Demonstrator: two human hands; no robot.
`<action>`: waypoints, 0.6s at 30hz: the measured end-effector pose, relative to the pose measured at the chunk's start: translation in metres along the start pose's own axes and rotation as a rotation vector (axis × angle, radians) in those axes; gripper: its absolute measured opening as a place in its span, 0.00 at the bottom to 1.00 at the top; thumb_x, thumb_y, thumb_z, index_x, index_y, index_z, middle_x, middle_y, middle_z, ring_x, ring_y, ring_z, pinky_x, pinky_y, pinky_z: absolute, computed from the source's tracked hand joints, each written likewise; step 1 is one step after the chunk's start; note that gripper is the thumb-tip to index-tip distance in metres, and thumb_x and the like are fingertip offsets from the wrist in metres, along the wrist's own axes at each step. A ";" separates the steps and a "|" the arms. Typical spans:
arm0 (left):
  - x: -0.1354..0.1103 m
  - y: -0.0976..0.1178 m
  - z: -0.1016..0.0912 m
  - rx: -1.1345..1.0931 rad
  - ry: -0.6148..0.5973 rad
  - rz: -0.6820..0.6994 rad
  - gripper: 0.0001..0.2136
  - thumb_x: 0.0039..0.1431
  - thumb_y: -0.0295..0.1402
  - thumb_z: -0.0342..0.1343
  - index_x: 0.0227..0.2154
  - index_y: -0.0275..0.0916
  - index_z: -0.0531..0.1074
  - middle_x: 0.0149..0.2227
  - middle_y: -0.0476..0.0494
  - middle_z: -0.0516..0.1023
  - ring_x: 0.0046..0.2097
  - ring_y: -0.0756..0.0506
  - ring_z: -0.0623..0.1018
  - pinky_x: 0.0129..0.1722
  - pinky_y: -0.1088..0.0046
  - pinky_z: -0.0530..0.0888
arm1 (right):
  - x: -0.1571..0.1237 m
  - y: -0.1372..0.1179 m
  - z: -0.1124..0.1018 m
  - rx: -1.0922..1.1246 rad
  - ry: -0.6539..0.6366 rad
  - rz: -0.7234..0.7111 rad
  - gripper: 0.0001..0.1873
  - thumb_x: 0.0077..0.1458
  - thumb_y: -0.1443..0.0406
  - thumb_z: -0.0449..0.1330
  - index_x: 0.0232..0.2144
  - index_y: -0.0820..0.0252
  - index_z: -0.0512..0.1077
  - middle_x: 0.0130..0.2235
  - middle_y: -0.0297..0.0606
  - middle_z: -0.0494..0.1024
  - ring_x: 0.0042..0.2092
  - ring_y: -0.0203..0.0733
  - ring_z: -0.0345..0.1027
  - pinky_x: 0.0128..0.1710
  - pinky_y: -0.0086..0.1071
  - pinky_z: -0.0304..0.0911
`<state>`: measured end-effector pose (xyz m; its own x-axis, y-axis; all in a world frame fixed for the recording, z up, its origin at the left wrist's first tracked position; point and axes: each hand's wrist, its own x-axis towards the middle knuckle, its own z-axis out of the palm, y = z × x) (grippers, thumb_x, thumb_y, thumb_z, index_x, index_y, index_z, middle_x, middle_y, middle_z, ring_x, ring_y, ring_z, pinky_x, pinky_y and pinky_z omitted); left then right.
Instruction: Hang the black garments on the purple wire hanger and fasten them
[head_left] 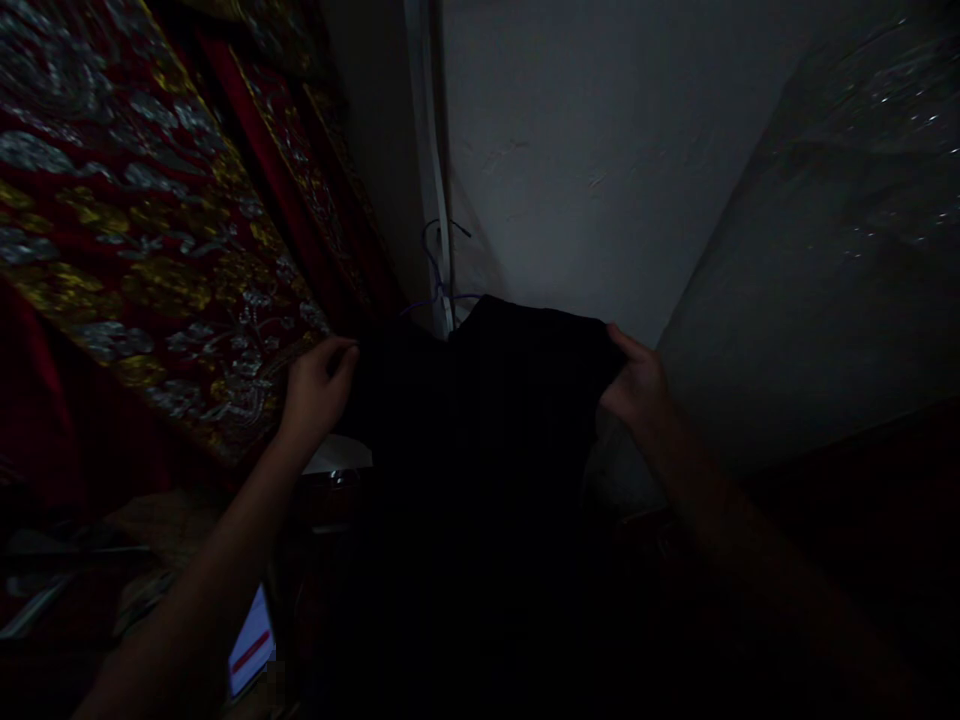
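A black garment [487, 420] hangs spread between my two hands in the middle of the dim view. My left hand [315, 395] pinches its left top edge, fingers closed on the cloth. At the right top corner, my right hand [634, 385] grips the fabric with the thumb over it. The lower part of the garment fades into darkness.
A red cloth with gold and silver embroidery [150, 220] hangs at the left. A white wall [585, 150] with a pale vertical strip [431, 170] and a thin wire stands behind. A plastic-wrapped bulky thing [840, 260] leans at the right. Cluttered items lie low left.
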<state>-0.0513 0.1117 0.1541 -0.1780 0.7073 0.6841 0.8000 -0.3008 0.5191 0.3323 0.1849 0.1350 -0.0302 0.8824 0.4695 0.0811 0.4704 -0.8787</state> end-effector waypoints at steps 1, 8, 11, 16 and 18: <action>0.002 0.005 0.001 -0.010 0.023 -0.012 0.15 0.64 0.42 0.52 0.38 0.37 0.78 0.38 0.43 0.83 0.41 0.42 0.80 0.43 0.69 0.72 | 0.005 -0.008 -0.001 0.062 -0.015 0.022 0.29 0.63 0.45 0.47 0.40 0.58 0.78 0.37 0.47 0.83 0.51 0.57 0.75 0.52 0.51 0.68; 0.015 0.023 -0.001 -0.010 0.114 -0.013 0.16 0.63 0.46 0.56 0.32 0.37 0.76 0.31 0.46 0.79 0.35 0.44 0.77 0.35 0.71 0.69 | 0.003 -0.083 0.020 0.183 -0.045 0.019 0.36 0.67 0.44 0.40 0.42 0.60 0.79 0.40 0.47 0.82 0.51 0.54 0.75 0.51 0.49 0.68; 0.010 0.022 -0.003 -0.089 0.062 0.024 0.15 0.66 0.43 0.52 0.32 0.38 0.76 0.31 0.46 0.78 0.35 0.45 0.76 0.35 0.71 0.69 | -0.019 -0.077 0.035 0.134 -0.278 -0.046 0.39 0.67 0.41 0.38 0.40 0.60 0.80 0.42 0.48 0.82 0.52 0.54 0.75 0.50 0.49 0.70; -0.011 0.046 0.001 -0.270 -0.136 0.028 0.20 0.68 0.47 0.46 0.34 0.38 0.76 0.34 0.44 0.79 0.38 0.44 0.77 0.40 0.70 0.72 | -0.052 -0.009 0.071 -0.297 -0.663 -0.293 0.28 0.58 0.56 0.64 0.59 0.56 0.70 0.61 0.49 0.71 0.63 0.53 0.65 0.63 0.51 0.61; -0.019 0.068 0.005 -0.348 -0.268 0.047 0.21 0.68 0.50 0.46 0.37 0.39 0.77 0.39 0.42 0.80 0.42 0.43 0.77 0.45 0.68 0.73 | -0.061 0.016 0.088 -0.456 -0.633 -0.385 0.49 0.50 0.62 0.70 0.70 0.59 0.54 0.70 0.56 0.55 0.70 0.58 0.52 0.67 0.54 0.54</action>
<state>0.0098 0.0811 0.1737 0.0456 0.8148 0.5780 0.5545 -0.5019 0.6638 0.2479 0.1397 0.0844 -0.6746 0.5676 0.4719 0.3388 0.8061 -0.4852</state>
